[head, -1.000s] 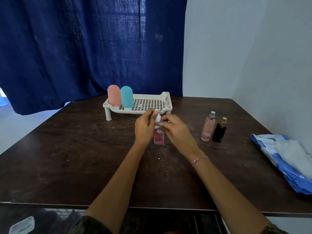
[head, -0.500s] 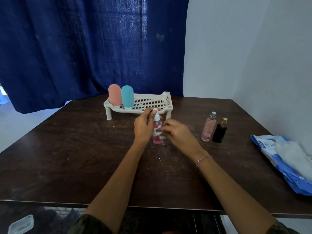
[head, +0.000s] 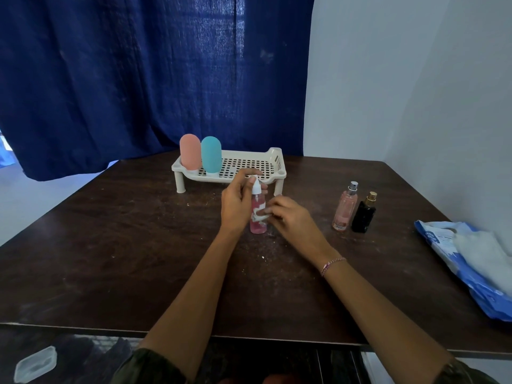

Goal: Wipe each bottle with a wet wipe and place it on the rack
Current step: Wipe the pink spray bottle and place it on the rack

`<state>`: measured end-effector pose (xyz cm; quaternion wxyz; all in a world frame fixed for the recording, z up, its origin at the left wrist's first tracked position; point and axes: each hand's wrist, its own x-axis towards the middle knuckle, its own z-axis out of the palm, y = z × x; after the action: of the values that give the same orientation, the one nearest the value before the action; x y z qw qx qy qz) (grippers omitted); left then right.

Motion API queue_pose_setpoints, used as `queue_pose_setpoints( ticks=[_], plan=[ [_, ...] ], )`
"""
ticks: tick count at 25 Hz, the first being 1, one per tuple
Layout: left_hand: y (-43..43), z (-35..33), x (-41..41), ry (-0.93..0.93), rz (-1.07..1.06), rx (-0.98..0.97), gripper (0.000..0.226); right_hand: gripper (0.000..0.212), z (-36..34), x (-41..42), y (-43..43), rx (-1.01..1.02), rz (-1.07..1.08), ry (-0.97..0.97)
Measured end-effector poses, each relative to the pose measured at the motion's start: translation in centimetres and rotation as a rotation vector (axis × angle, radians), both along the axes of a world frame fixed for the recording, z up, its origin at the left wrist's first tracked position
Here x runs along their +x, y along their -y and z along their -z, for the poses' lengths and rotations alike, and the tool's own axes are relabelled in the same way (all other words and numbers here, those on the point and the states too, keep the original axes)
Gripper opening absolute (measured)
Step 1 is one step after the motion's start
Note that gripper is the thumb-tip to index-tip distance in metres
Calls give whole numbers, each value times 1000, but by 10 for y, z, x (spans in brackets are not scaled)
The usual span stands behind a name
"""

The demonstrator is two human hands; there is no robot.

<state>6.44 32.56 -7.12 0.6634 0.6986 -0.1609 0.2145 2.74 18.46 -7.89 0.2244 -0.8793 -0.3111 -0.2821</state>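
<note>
Both hands work on one pink spray bottle (head: 257, 227), which stands upright near the middle of the dark worktop (head: 110, 245). The left hand (head: 235, 206) reaches in from nine o'clock and curls its fingers round the bottle's upper part, just under the white cap. The right hand (head: 291, 218) reaches in from three o'clock and pinches a small white wet wipe (head: 260, 215) against the middle of the bottle's body. A thin bracelet (head: 332, 264) sits on that wrist.

At twelve o'clock from the spray bottle, near the worktop's far edge, a white perforated rack (head: 277, 159) stands on short legs. Two rounded bottles stand side by side at its nine o'clock end: a salmon-pink bottle (head: 190, 152) and, close on its three o'clock side, a teal bottle (head: 211, 154).

At three o'clock from the hands, well apart from them, a clear pink perfume bottle (head: 344, 210) with a silver top and a black perfume bottle (head: 363, 217) with a gold top stand just beside each other. Farther out toward four o'clock, at the worktop's edge, lies a blue-and-white wipe pack (head: 443, 245) with a loose white wipe (head: 482, 248) on top of it. A dark blue curtain (head: 138, 79) hangs behind the rack. A clear plastic container (head: 34, 363) shows at seven o'clock, below the worktop's near edge.
</note>
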Motion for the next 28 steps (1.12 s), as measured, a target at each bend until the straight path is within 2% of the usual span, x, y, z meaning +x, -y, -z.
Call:
queue_pose_setpoints(
  ticks=[7,10,13,18,28],
  plan=[
    [1,2,4,34,-97,11,19,16,4,-9,5,-169,-43,-112],
    [-2,2,5,-8,-141,-40,18,21,-11,-3,-2,-50,-32,-102],
    [-5,0,5,-42,-91,-111,18,21,-30,10,-9,103,21,6],
    [-5,1,7,-57,-84,-109,18,20,-29,15,-12,175,68,38],
    [-6,-3,7,-66,-103,-101,19,16,14,-15,-6,-148,-21,-62]
  ],
)
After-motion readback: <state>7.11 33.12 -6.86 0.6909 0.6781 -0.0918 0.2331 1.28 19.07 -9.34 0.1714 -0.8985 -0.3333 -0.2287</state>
